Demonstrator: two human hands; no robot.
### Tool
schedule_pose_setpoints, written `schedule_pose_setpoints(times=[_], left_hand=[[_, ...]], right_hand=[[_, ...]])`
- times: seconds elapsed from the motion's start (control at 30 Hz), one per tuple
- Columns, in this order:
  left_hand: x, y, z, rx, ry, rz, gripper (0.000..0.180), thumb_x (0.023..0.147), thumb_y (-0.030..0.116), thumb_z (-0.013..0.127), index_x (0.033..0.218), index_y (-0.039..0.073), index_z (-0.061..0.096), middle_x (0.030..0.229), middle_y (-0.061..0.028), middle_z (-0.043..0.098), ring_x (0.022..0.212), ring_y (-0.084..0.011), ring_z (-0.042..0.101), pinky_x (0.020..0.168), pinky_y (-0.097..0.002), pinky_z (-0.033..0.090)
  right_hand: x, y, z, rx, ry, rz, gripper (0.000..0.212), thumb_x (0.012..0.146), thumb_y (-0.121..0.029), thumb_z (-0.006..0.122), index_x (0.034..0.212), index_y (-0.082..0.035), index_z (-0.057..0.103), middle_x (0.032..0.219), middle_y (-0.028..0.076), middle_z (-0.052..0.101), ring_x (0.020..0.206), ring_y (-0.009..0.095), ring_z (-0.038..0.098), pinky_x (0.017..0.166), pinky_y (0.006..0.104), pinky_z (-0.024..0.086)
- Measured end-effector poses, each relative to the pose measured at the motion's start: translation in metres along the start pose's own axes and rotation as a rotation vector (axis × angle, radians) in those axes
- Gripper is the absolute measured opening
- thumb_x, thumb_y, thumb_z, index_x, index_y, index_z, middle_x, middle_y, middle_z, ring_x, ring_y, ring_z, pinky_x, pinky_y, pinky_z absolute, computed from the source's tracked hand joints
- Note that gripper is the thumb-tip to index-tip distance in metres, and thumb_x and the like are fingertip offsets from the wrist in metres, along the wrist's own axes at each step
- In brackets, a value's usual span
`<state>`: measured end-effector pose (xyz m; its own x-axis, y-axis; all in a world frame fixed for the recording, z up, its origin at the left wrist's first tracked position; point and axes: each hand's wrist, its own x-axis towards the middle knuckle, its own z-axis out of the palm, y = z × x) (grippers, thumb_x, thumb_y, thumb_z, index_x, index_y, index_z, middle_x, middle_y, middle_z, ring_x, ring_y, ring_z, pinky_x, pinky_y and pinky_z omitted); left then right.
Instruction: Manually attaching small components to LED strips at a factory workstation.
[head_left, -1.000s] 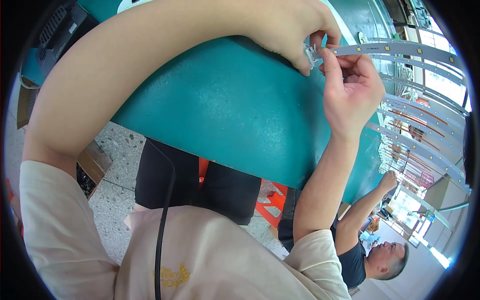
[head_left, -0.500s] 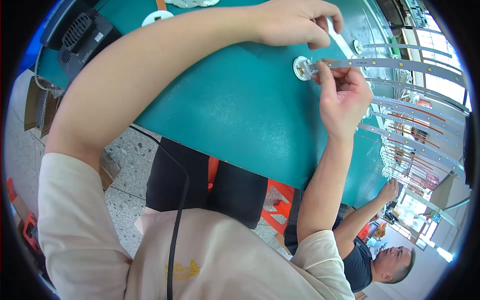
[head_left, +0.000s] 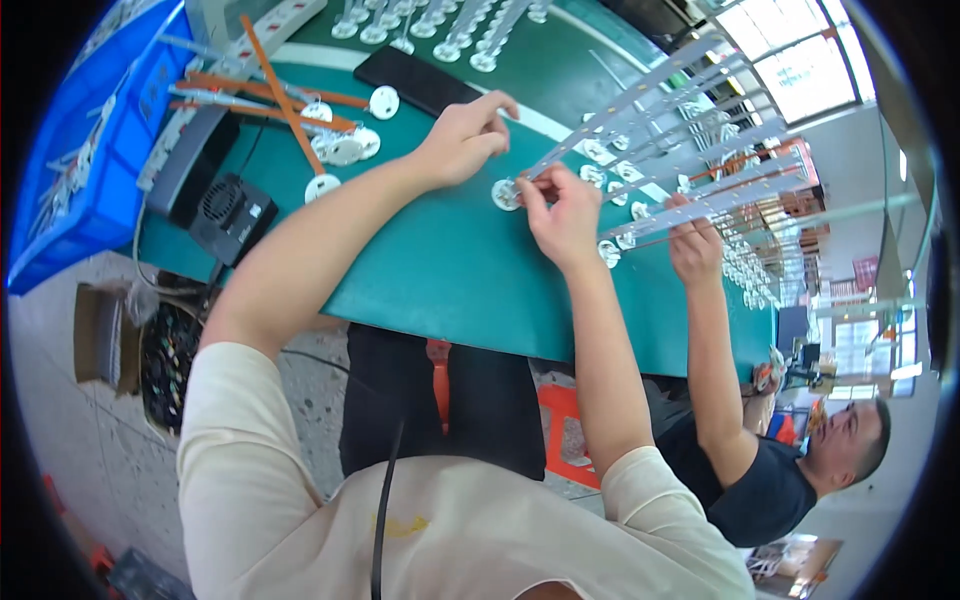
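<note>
My right hand [head_left: 562, 215] is closed in a pinch at the lower end of a light LED strip [head_left: 625, 103], just above the round white base [head_left: 505, 195] it rises from. The strip slants up and to the right. My left hand [head_left: 465, 142] hovers beyond the base, fingers loosely bent and apart, with nothing visible in it. To my right, a co-worker's hand [head_left: 697, 245] grips another upright strip. Several more strips on white bases [head_left: 608, 253] stand between and behind our hands.
Orange strips [head_left: 270, 85] and white discs [head_left: 345, 148] lie at the left of the green table [head_left: 450, 280]. Near them are a black fan device [head_left: 232, 215], a flat black object [head_left: 420, 82] and a blue bin [head_left: 125, 160]. A co-worker [head_left: 740, 480] sits close on the right.
My view has swung, bringing the blue bin and more of the table into sight. My right hand keeps its pinch on the strip. The co-worker's hand has moved nearer and now holds a strip.
</note>
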<state>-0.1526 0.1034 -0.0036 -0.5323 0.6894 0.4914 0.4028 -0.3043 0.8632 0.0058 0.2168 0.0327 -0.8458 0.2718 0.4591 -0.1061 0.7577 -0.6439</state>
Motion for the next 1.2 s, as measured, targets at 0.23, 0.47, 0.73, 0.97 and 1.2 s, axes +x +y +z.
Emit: schedule_pose_setpoints(times=[0.23,0.47,0.73,0.97,1.2], left_hand=[[0.001,0.011,-0.007,0.009,0.031,-0.067,0.035,0.076,0.009,0.057,0.111,0.003,0.056,0.07,-0.0102,0.064,0.065,-0.0167,0.062,0.064,-0.0305,0.049],[0.001,0.009,-0.006,0.0,0.056,-0.141,0.039,0.075,0.005,0.053,0.114,0.004,0.056,0.069,-0.0061,0.064,0.064,-0.0109,0.059,0.06,-0.0255,0.045],[0.001,0.017,-0.008,-0.006,0.056,-0.207,0.037,0.08,0.006,0.053,0.116,0.004,0.055,0.073,-0.0036,0.065,0.064,-0.0079,0.052,0.059,-0.0223,0.04],[-0.004,0.011,-0.014,-0.102,0.055,-0.281,0.035,0.085,0.006,0.051,0.12,0.006,0.053,0.076,-0.0021,0.061,0.065,-0.0059,0.045,0.059,-0.0198,0.034],[-0.005,0.013,-0.015,-0.094,0.015,-0.291,0.035,0.085,0.004,0.05,0.12,0.005,0.054,0.077,-0.0022,0.059,0.067,-0.0063,0.046,0.059,-0.0196,0.033]], right_hand=[[-0.007,-0.004,0.003,-0.117,0.028,-0.012,0.008,0.086,-0.002,0.069,0.083,0.004,0.065,0.073,0.013,0.07,0.065,0.019,0.071,0.062,0.0276,0.056],[-0.005,-0.012,0.008,-0.194,0.076,-0.026,0.007,0.086,-0.003,0.068,0.084,0.003,0.064,0.076,0.014,0.067,0.065,0.023,0.068,0.06,0.0307,0.054],[-0.015,-0.029,0.005,-0.116,0.149,-0.104,0.006,0.084,-0.004,0.069,0.084,0.001,0.066,0.077,0.015,0.064,0.068,0.032,0.063,0.06,0.038,0.05],[-0.078,-0.113,-0.076,0.259,0.158,-0.363,0.009,0.082,0.005,0.07,0.086,-0.002,0.067,0.075,0.011,0.067,0.063,0.024,0.066,0.054,0.0316,0.052],[-0.115,0.014,-0.174,-0.066,0.745,0.299,0.007,0.089,0.001,0.069,0.095,0.005,0.069,0.081,0.007,0.069,0.073,0.009,0.063,0.064,0.0222,0.05]])
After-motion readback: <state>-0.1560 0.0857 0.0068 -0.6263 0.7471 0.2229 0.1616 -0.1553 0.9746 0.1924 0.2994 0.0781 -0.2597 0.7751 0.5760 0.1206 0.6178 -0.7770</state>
